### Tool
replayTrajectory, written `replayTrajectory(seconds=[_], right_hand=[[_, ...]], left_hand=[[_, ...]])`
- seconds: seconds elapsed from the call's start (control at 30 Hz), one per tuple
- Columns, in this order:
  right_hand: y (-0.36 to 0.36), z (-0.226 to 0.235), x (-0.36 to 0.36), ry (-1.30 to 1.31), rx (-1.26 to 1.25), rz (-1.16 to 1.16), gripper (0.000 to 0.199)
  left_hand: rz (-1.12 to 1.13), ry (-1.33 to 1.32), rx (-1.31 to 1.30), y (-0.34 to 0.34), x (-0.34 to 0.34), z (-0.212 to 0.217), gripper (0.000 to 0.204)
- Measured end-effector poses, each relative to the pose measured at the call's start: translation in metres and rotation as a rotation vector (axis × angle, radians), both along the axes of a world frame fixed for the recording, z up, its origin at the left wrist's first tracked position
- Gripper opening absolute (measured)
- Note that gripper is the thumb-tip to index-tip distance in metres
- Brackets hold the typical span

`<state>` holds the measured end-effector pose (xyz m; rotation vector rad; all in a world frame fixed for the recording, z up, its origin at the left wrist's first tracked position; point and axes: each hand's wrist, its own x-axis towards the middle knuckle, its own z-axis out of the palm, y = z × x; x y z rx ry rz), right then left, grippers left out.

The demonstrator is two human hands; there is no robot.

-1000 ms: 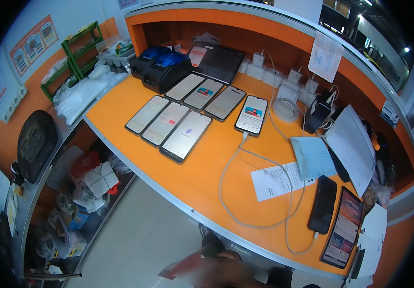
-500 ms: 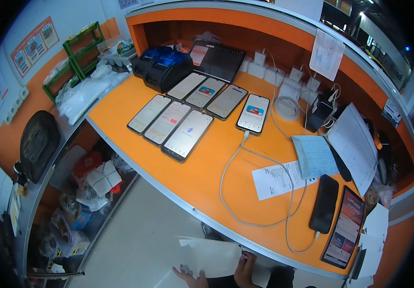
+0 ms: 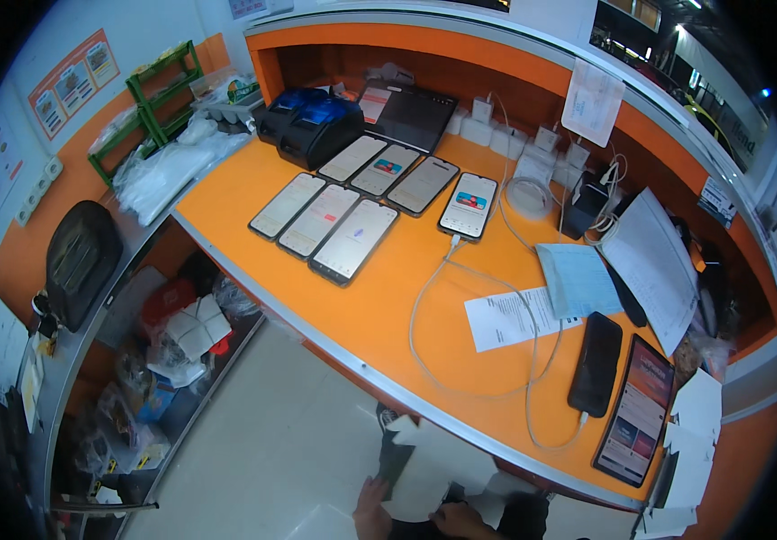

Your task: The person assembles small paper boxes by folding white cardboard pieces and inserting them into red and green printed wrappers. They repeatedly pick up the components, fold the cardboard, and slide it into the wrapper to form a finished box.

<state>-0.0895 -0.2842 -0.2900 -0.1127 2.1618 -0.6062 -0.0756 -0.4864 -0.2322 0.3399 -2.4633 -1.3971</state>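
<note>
Extends the left hand (image 3: 371, 511) with fingers straightened, just left of a pale sheet (image 3: 432, 466) below the orange counter (image 3: 447, 364), and curls the right hand (image 3: 460, 519) near a small dark object (image 3: 453, 492), cannot tell whether gripping it.

– How's the light?
– Cool and fairly even on the desk (image 3: 352, 322); the recess (image 3: 533, 103) behind it is shadowed, and the lower left shelf (image 3: 200, 412) is dim.
– Any glare?
– Pale reflections on the floor (image 3: 280, 450) towards bottom centre, glowing phone screens (image 3: 467, 205), and a small bright lamp (image 3: 694, 4) at upper right.
– Sharpness?
– Mid-frame reads crisp, but the left hand (image 3: 371, 509) and right hand (image 3: 460, 519) look dark and soft. Straight edges bow, and corners fall to black.
</note>
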Motion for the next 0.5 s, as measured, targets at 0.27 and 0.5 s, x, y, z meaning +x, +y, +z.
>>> replayTrajectory(seconds=[0.27, 0.5], right_hand=[[-0.032, 0.074, -0.026, -0.374, -0.976, -0.93, 0.021], [-0.035, 0.088, 0.001, -0.362, -1.18, -0.998, 0.026]], left_hand=[[-0.51, -0.006, -0.232, -0.003, 0.027, 0.017, 0.057], [-0.585, 0.047, -0.366, -0.011, 0.034, 0.077, 0.07]])
